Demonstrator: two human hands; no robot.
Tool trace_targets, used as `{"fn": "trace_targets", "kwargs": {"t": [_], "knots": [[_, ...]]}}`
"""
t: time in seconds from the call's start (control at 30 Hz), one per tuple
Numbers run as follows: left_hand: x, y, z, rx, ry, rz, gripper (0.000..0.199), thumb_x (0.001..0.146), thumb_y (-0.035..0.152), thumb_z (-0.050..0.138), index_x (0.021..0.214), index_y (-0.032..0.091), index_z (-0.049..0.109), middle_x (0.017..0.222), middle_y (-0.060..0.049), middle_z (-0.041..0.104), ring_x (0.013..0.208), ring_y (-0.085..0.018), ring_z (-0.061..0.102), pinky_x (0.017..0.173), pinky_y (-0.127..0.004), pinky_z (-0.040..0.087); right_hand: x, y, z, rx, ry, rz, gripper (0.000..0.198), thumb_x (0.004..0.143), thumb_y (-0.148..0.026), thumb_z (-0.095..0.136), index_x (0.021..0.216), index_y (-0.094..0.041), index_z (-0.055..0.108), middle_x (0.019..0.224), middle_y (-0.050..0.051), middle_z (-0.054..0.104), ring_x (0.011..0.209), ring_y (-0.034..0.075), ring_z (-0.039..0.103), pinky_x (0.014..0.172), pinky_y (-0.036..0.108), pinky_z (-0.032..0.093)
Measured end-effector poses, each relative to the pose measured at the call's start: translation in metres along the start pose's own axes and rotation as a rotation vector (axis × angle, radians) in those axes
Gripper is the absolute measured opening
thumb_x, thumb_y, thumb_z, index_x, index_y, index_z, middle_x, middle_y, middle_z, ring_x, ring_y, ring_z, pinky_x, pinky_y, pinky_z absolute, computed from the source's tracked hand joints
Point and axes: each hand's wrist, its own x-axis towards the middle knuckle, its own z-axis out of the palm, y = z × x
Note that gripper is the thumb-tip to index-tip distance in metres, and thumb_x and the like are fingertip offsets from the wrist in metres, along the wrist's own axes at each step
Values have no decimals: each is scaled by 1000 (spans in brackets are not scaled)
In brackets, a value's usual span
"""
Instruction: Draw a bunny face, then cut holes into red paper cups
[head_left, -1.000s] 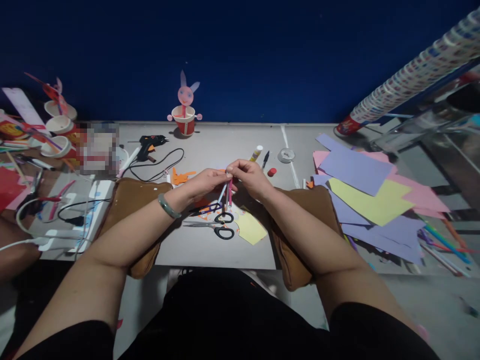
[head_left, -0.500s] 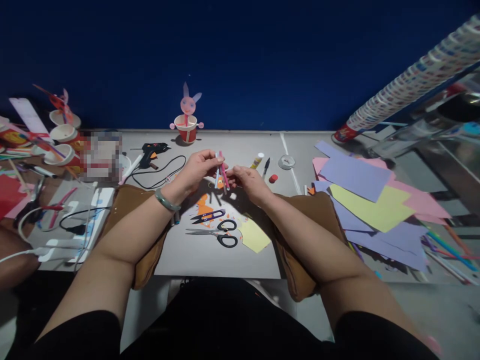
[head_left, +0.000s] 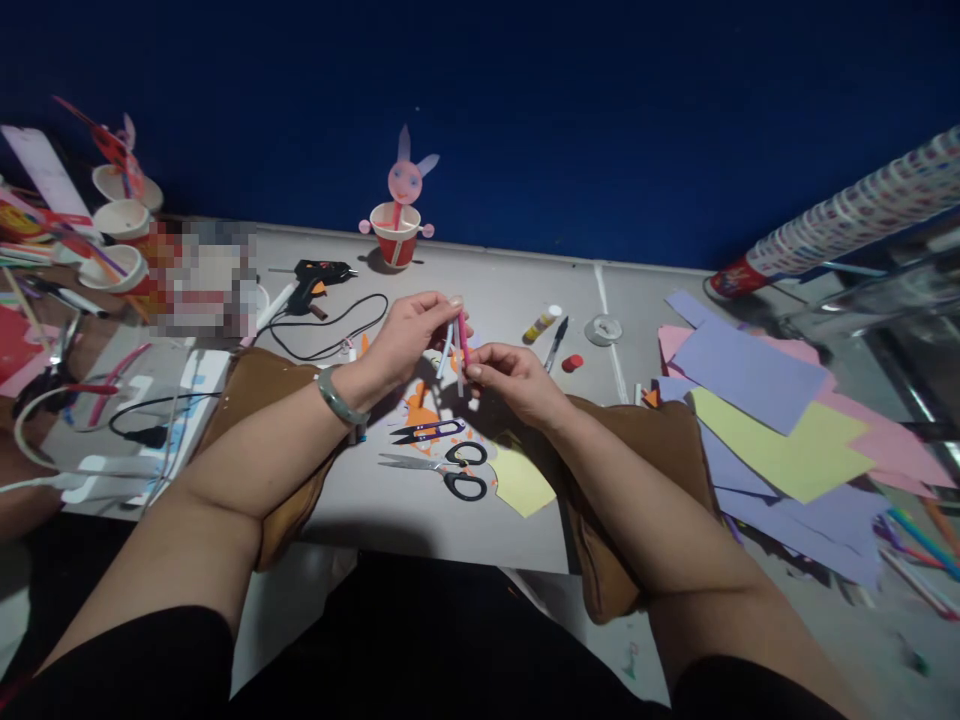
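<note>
Between finger and thumb, my left hand (head_left: pixel 411 345) pinches a small bunch of thin straws, a pink straw (head_left: pixel 463 335) and a pale bluish straw (head_left: pixel 445 357) among them. The bunch hangs downward over the table. My right hand (head_left: pixel 521 382) is closed at the pink straw's lower part, its fingertips against it; the exact grip is partly hidden. Below lie thread snips (head_left: pixel 431 432) and black-handled scissors (head_left: pixel 465 487). Orange paper scraps (head_left: pixel 420 405) and a yellow paper piece (head_left: pixel 525 485) are close by.
A rabbit-headed paper cup (head_left: pixel 397 248) stands at the back. A glue gun (head_left: pixel 315 285) with its cable lies left, near a power strip (head_left: pixel 180 420). On the right are a glue stick (head_left: pixel 541 325), a marker (head_left: pixel 556 345), tape (head_left: pixel 604 330), coloured paper (head_left: pixel 750 370) and stacked cups (head_left: pixel 855 215).
The view has turned a little, so most central things appear farther right. My right fingers have come against the pink straw's lower part; my left hand still pinches the bunch.
</note>
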Motion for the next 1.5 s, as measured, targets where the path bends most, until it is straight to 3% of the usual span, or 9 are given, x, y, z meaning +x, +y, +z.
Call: {"fn": "trace_targets", "kwargs": {"t": [0.33, 0.53, 0.7, 0.87, 1.13, 1.3, 1.5], "knots": [[3, -7, -2, 17, 76, 61, 16, 83, 32, 66, 77, 18, 63, 66, 1, 66, 56, -7, 60, 49, -17, 43, -4, -1, 6, -138, -7, 30, 42, 79, -57, 71, 66, -18, 61, 61, -1, 65, 50, 8, 53, 54, 24, 43], [0, -4, 0, 27, 73, 75, 16, 86, 31, 66, 79, 17, 64, 66, 1, 66, 52, -5, 56, 51, -16, 44, -5, -1, 3, -50, -39, 42, 35, 73, -48, 80, 73, -17, 65, 63, -1, 68, 49, 7, 54, 52, 22, 43], [-1, 3, 2, 27, 113, 73, 17, 87, 30, 66, 77, 16, 61, 70, 1, 67, 53, -5, 56, 50, -16, 46, -5, -2, 1, -15, 18, 32, 35, 74, -49, 79, 76, -16, 66, 67, 0, 70, 49, 6, 55, 50, 21, 43], [1, 2, 0, 31, 147, 183, 22, 85, 36, 70, 78, 17, 61, 71, 1, 67, 54, -6, 57, 50, -17, 48, -4, -1, 0, 52, 68, -13, 34, 72, -47, 81, 82, -17, 66, 70, 0, 72, 49, 7, 56, 51, 22, 45], [2, 1, 1, 33, 188, 179, 25, 83, 37, 73, 77, 18, 58, 68, 2, 65, 52, -6, 57, 49, -18, 46, -3, 3, -3, 92, 64, 13, 25, 70, -33, 79, 84, -18, 65, 72, -1, 71, 48, 6, 56, 48, 21, 43], [-3, -5, 2, 114, 173, 290, 28, 84, 43, 71, 79, 19, 57, 72, 2, 67, 50, -6, 56, 52, -20, 46, -2, 3, 0, 100, 59, 58, 26, 69, -36, 80, 78, -18, 63, 67, -3, 66, 42, 5, 50, 42, 22, 37], [-10, -1, 8, 187, 161, 350, 28, 85, 42, 71, 79, 19, 55, 70, 3, 65, 53, -7, 60, 54, -20, 47, -7, 1, 8, -124, 203, -16, 24, 80, -41, 70, 74, -19, 60, 54, -7, 51, 42, 6, 38, 43, 23, 27]]}}
